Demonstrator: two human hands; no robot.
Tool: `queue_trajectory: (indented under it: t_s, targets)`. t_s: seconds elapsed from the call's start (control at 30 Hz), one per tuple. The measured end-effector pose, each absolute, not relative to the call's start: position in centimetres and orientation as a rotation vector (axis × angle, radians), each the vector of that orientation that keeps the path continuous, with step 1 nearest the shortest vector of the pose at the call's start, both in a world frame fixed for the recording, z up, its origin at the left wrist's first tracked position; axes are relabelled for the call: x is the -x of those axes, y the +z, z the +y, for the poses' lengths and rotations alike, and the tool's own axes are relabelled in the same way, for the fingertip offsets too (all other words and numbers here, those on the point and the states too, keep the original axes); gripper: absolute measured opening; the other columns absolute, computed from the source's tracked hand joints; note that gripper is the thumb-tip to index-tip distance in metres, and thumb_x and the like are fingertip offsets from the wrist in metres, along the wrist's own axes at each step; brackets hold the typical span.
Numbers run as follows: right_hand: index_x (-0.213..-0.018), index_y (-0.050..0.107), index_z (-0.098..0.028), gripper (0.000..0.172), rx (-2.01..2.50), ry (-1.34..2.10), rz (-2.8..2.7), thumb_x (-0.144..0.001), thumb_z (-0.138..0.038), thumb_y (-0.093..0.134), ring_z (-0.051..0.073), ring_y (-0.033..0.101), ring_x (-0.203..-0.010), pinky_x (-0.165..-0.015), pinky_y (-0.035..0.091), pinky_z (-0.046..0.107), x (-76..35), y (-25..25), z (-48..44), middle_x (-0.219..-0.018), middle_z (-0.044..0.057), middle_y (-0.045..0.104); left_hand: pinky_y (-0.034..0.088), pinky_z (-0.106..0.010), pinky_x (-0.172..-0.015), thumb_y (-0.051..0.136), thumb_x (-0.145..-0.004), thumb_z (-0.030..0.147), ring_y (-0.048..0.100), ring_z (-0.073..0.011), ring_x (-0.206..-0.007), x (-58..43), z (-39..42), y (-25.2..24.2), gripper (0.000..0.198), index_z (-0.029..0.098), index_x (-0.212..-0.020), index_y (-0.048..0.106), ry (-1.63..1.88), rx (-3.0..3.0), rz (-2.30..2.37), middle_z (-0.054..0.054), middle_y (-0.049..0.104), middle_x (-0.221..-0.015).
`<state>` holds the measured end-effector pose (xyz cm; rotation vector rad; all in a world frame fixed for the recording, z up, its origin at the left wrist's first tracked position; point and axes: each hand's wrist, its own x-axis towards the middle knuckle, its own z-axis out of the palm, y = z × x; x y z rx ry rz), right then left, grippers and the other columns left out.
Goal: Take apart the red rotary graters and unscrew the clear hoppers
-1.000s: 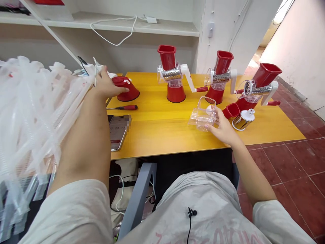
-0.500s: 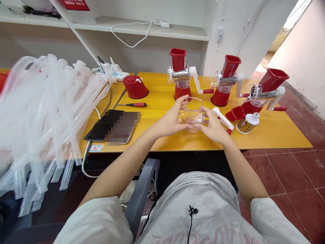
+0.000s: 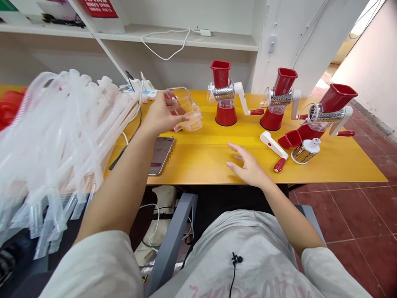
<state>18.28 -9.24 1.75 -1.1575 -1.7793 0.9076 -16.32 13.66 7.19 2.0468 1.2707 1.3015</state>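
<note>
My left hand (image 3: pixel 164 114) grips a clear plastic grater housing (image 3: pixel 191 112) by its left side, above the left part of the yellow table. The red base and the screwdriver are largely hidden behind that hand and the housing. Over the table's front middle, my right hand (image 3: pixel 246 165) holds nothing, its fingers apart. To the right of it lie a white crank handle (image 3: pixel 273 147) with a red knob, a red feed hopper (image 3: pixel 290 139) and a metal grater drum (image 3: pixel 305 152) with a white end.
Three assembled red rotary graters (image 3: pixel 226 97) stand along the back and right of the yellow table (image 3: pixel 201 159). A phone (image 3: pixel 161 155) lies near the front edge. At the left is a big heap of translucent plastic strips (image 3: pixel 52 145). White shelves (image 3: pixel 192 41) rise behind.
My left hand has carried the clear housing leftward, tilting it. My right hand has let go of the housing and opened, staying near the front of the table.
</note>
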Motion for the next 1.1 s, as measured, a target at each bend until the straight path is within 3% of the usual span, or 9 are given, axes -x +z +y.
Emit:
queue_trajectory:
  t_s: [0.17, 0.27, 0.37, 0.57, 0.67, 0.77, 0.87, 0.97, 1.1]
  targets:
    - [-0.175, 0.067, -0.03, 0.063, 1.161, 0.85, -1.826, -0.113, -0.043, 0.073, 0.035, 0.065, -0.171, -0.147, 0.054, 0.066, -19.7, 1.7, -11.1, -0.177, 0.014, 0.071, 0.048, -0.05, -0.105, 0.11, -0.034, 0.085, 0.079, -0.0217, -0.125, 13.3, 19.8, 7.7, 0.127, 0.016, -0.126, 0.057, 1.269, -1.83, 1.749, 0.0, 0.083, -0.115]
    - [-0.172, 0.07, -0.031, 0.06, 1.171, 0.832, -1.835, -0.114, -0.041, 0.073, 0.034, 0.069, -0.167, -0.147, 0.053, 0.067, -20.7, 2.0, -11.4, -0.173, 0.013, 0.075, 0.042, -0.045, -0.108, 0.107, -0.037, 0.094, 0.073, -0.0192, -0.137, 11.6, 21.3, 7.8, 0.124, 0.018, -0.118, 0.053, 1.211, -1.829, 1.801, -0.002, 0.082, -0.126]
    - [-0.172, 0.07, -0.032, 0.059, 1.186, 0.824, -1.82, -0.114, -0.043, 0.073, 0.035, 0.069, -0.166, -0.146, 0.055, 0.067, -21.7, 2.1, -11.6, -0.175, 0.013, 0.073, 0.047, -0.038, -0.111, 0.112, -0.055, 0.089, 0.07, -0.0117, -0.125, 11.1, 22.6, 8.0, 0.128, 0.014, -0.138, 0.051, 1.062, -1.839, 1.733, -0.004, 0.082, -0.139]
    - [-0.175, 0.064, -0.033, 0.063, 1.221, 0.775, -1.73, -0.113, -0.047, 0.069, 0.035, 0.063, -0.174, -0.144, 0.057, 0.067, -23.7, 3.5, -9.6, -0.183, 0.013, 0.066, 0.056, -0.039, -0.121, 0.129, -0.046, 0.052, 0.067, -0.0108, -0.12, 11.9, 23.7, 9.5, 0.151, 0.008, -0.167, 0.05, 0.843, -1.89, 1.566, -0.016, 0.076, -0.165]
    - [-0.182, 0.053, -0.032, 0.074, 1.259, 0.73, -1.683, -0.11, -0.042, 0.067, 0.035, 0.056, -0.181, -0.147, 0.053, 0.068, -24.6, 4.9, -6.3, -0.188, 0.014, 0.06, 0.053, -0.047, -0.134, 0.128, -0.049, 0.052, 0.07, -0.0128, -0.132, 12.4, 23.3, 10.2, 0.155, 0.01, -0.175, 0.048, 0.782, -1.92, 1.505, -0.016, 0.071, -0.174]
    - [-0.188, 0.043, -0.027, 0.086, 1.318, 0.694, -1.662, -0.106, -0.033, 0.065, 0.035, 0.049, -0.186, -0.149, 0.052, 0.067, -25.1, 6.4, -2.3, -0.194, 0.015, 0.053, 0.035, -0.056, -0.151, 0.128, -0.041, 0.055, 0.054, -0.0256, -0.171, 12.4, 22.1, 10.8, 0.191, 0.006, -0.19, 0.019, 0.82, -1.947, 1.521, -0.026, 0.045, -0.197]
    - [-0.19, 0.04, -0.024, 0.088, 1.38, 0.645, -1.674, -0.105, -0.026, 0.061, 0.033, 0.048, -0.186, -0.153, 0.047, 0.066, -25.2, 7.7, -0.1, -0.194, 0.015, 0.053, 0.008, -0.061, -0.159, 0.129, -0.033, 0.055, 0.005, -0.0411, -0.195, 12.0, 20.1, 11.5, 0.217, 0.004, -0.193, -0.008, 0.927, -1.978, 1.591, -0.033, -0.004, -0.207]
    - [-0.185, 0.049, -0.023, 0.076, 1.425, 0.569, -1.728, -0.109, -0.026, 0.055, 0.031, 0.054, -0.182, -0.152, 0.049, 0.063, -25.5, 8.4, -1.5, -0.189, 0.013, 0.059, 0.004, -0.066, -0.159, 0.126, -0.043, 0.067, -0.001, -0.0396, -0.194, 10.7, 17.1, 12.5, 0.202, 0.015, -0.196, 0.004, 1.147, -2.077, 1.543, -0.018, -0.003, -0.209]
    - [-0.173, 0.066, -0.023, 0.062, 1.516, 0.406, -1.837, -0.111, -0.031, 0.058, 0.035, 0.055, -0.179, -0.157, 0.039, 0.068, -26.9, 7.9, -8.3, -0.186, 0.014, 0.063, 0.029, -0.065, -0.151, 0.11, -0.076, 0.072, 0.038, -0.0309, -0.181, 7.7, 12.2, 13.8, 0.131, 0.028, -0.177, 0.04, 1.483, -2.18, 1.258, -0.007, 0.042, -0.192]
